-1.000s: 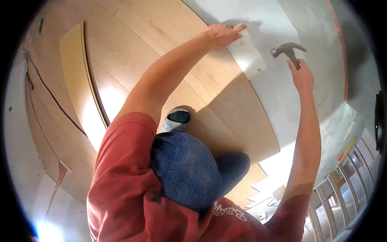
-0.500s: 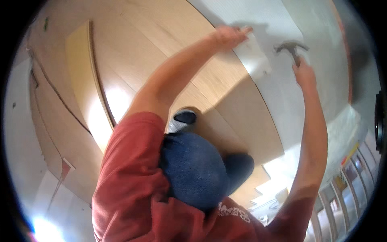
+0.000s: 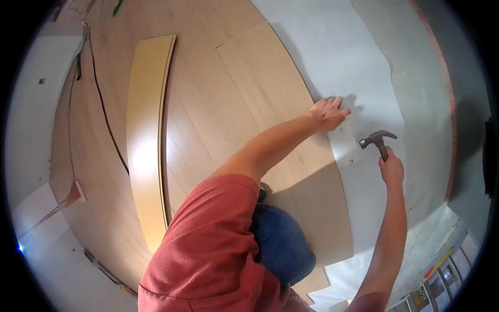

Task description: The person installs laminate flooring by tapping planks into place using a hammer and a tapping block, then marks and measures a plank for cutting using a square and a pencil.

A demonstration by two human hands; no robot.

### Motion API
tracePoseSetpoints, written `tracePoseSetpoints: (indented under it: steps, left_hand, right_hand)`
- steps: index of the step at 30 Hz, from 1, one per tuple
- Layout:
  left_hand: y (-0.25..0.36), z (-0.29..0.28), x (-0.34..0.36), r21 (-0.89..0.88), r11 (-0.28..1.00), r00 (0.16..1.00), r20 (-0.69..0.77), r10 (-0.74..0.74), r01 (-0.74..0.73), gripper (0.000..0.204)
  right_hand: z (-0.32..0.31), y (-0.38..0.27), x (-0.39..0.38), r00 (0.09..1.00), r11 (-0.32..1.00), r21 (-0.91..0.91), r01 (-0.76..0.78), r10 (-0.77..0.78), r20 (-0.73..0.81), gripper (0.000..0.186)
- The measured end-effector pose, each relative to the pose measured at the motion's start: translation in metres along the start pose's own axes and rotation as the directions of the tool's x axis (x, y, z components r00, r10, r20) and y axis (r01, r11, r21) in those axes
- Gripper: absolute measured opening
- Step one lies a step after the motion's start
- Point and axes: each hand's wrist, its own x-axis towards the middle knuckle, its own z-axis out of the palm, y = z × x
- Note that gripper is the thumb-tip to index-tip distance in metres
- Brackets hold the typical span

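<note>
My right hand point(image 3: 392, 166) is closed around the dark handle of a claw hammer point(image 3: 378, 138). The hammer's head is raised, its striking face turned left and its claw curving right. My left hand point(image 3: 330, 113) is at the right edge of the laid wood-look floorboards point(image 3: 291, 104), fingers bent over the far end of a pale flat block point(image 3: 343, 145). That block lies along the board edge, with a small dark mark near its close end. The hammer face is apart from the block, to its right. My left palm hides part of the grip.
White underlay point(image 3: 343, 41) runs right of the boards, then a grey floor strip point(image 3: 421, 104). A loose plank point(image 3: 148, 130) lies on the laid floor to the left, near a dark cable point(image 3: 101, 99). A slatted rack point(image 3: 442, 291) stands lower right.
The view has shifted, so hands, hammer and boards appear lower in the picture. My left hand stays by the block at the board edge; the hammer is still in my right hand.
</note>
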Motion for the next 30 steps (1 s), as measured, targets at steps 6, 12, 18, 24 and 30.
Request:
tracePoseSetpoints:
  steps: [6, 12, 18, 24, 30]
  left_hand:
    - [-0.001, 0.013, 0.004, 0.095, 0.989, 0.986, -0.114, 0.125, -0.114, 0.031]
    - [-0.008, 0.019, 0.002, 0.143, 0.983, 0.986, -0.1, 0.134, -0.119, 0.036]
    - [-0.006, 0.017, 0.005, 0.107, 0.983, 0.986, -0.059, 0.156, -0.149, 0.044]
    - [0.003, 0.029, 0.015, 0.185, 0.971, 0.982, -0.084, 0.172, -0.154, 0.052]
    - [0.128, 0.087, 0.005, 0.209, 0.886, 0.902, 0.226, 0.369, -0.415, 0.075]
  right_hand:
    - [0.029, 0.015, 0.017, 1.0, 0.999, 0.046, -0.008, 0.009, -0.027, 0.047]
    - [0.022, 0.004, 0.024, 0.995, 0.982, 0.191, -0.008, 0.026, -0.092, 0.048]
    - [0.024, 0.008, 0.026, 0.999, 0.997, 0.071, 0.039, -0.041, 0.015, 0.049]
    - [0.049, 0.057, -0.015, 0.999, 0.978, 0.203, -0.041, 0.038, 0.019, 0.034]
    - [0.086, 0.173, -0.097, 0.978, 0.965, 0.159, -0.209, 0.204, 0.048, 0.028]
